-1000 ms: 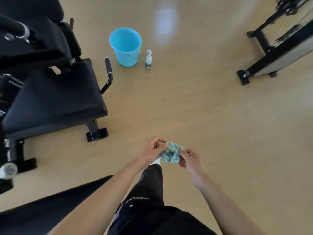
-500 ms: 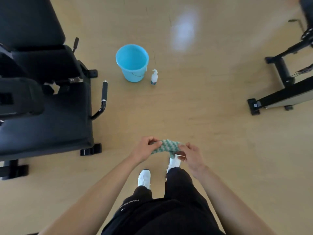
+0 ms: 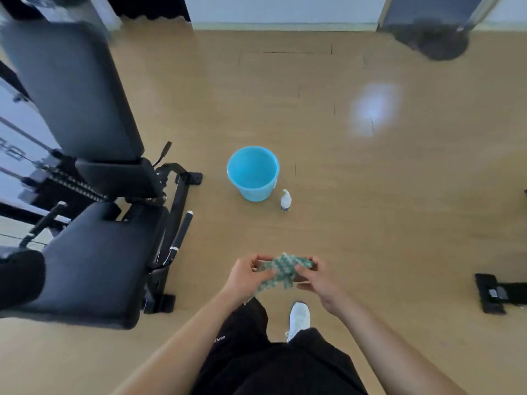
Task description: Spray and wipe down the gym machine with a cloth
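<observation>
A green-and-white patterned cloth (image 3: 281, 269) is bunched between both my hands, low in the middle of the view. My left hand (image 3: 245, 276) grips its left end and my right hand (image 3: 317, 277) grips its right end. On the floor ahead stands a small white spray bottle (image 3: 285, 200), just right of a light blue bucket (image 3: 253, 173). The black gym machine (image 3: 94, 252) fills the left side, with a padded seat, an upright back pad (image 3: 71, 89) and a side handle (image 3: 179, 238). My hands are right of the seat, apart from it.
Light wooden floor spreads ahead and to the right. A black machine foot (image 3: 492, 293) juts in at the right edge. A dark round base (image 3: 436, 41) sits at the far right by the wall. My black trousers and white shoe (image 3: 299, 316) are below my hands.
The view has tilted up and shifted, so the bucket and bottle now lie farther ahead in the centre. My hands have kept hold of the cloth and reworked it between them.
</observation>
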`<move>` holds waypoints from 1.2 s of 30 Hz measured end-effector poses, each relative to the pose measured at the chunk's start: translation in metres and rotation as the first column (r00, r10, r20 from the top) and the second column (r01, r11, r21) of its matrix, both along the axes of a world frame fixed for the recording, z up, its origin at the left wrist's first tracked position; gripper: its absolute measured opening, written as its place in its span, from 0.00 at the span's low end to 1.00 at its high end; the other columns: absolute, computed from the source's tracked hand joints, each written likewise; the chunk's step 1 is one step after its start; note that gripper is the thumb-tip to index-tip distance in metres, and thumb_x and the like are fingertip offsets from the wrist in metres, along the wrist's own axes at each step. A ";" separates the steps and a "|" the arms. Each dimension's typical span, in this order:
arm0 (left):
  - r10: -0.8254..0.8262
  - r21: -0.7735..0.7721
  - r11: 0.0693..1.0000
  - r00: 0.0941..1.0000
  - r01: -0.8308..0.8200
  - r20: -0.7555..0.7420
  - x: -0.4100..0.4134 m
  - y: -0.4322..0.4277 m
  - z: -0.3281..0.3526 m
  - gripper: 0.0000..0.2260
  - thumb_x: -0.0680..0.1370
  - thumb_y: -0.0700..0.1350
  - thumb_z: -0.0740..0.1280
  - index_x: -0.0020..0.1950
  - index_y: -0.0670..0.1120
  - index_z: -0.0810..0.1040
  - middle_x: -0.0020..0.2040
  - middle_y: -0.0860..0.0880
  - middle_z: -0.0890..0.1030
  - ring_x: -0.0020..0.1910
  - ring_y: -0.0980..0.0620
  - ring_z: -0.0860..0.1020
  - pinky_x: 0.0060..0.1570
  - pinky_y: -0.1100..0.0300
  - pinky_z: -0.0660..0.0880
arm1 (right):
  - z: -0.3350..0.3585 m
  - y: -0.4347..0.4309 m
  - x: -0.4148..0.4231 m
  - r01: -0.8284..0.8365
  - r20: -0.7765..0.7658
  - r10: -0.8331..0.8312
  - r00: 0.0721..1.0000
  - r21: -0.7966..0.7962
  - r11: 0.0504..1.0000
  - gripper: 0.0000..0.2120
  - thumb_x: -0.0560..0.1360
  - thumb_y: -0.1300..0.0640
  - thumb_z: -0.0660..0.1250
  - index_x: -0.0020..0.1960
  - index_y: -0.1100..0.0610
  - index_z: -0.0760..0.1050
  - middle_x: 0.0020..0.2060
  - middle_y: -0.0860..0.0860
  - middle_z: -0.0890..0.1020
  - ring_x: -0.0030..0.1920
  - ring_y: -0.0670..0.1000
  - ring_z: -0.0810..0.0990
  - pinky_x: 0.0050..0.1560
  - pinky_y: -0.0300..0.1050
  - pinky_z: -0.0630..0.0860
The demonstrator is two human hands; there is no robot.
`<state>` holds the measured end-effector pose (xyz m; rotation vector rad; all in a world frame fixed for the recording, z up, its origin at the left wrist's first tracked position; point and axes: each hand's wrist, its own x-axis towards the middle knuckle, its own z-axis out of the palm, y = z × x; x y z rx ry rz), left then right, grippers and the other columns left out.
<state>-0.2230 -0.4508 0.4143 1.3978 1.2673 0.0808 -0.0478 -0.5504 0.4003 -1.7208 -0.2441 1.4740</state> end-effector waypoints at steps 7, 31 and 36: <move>0.185 -0.016 0.982 0.978 -0.188 -0.100 0.035 0.099 -0.018 0.07 0.73 0.40 0.77 0.47 0.51 0.84 0.41 0.50 0.82 0.40 0.51 0.79 0.49 0.47 0.81 | -0.008 0.121 0.080 -0.022 0.067 0.026 0.997 -0.064 0.998 0.03 0.79 0.62 0.69 0.50 0.57 0.76 0.43 0.54 0.83 0.36 0.50 0.83 0.35 0.41 0.79; 0.539 -0.357 0.762 0.835 -0.540 -0.112 0.120 0.472 -0.109 0.07 0.81 0.44 0.65 0.57 0.51 0.81 0.59 0.43 0.82 0.52 0.47 0.79 0.56 0.53 0.76 | -0.041 0.551 0.156 -0.261 0.032 0.299 0.954 -0.401 0.878 0.23 0.83 0.46 0.63 0.76 0.48 0.66 0.64 0.48 0.71 0.64 0.60 0.76 0.64 0.59 0.77; 0.587 -0.316 0.747 0.804 -0.584 -0.099 0.099 0.456 -0.100 0.06 0.82 0.46 0.65 0.48 0.50 0.81 0.49 0.48 0.84 0.46 0.49 0.80 0.55 0.53 0.78 | -0.051 0.523 0.159 -0.408 0.180 0.515 0.838 -0.420 0.811 0.12 0.84 0.52 0.63 0.63 0.57 0.77 0.53 0.55 0.82 0.45 0.52 0.79 0.48 0.48 0.78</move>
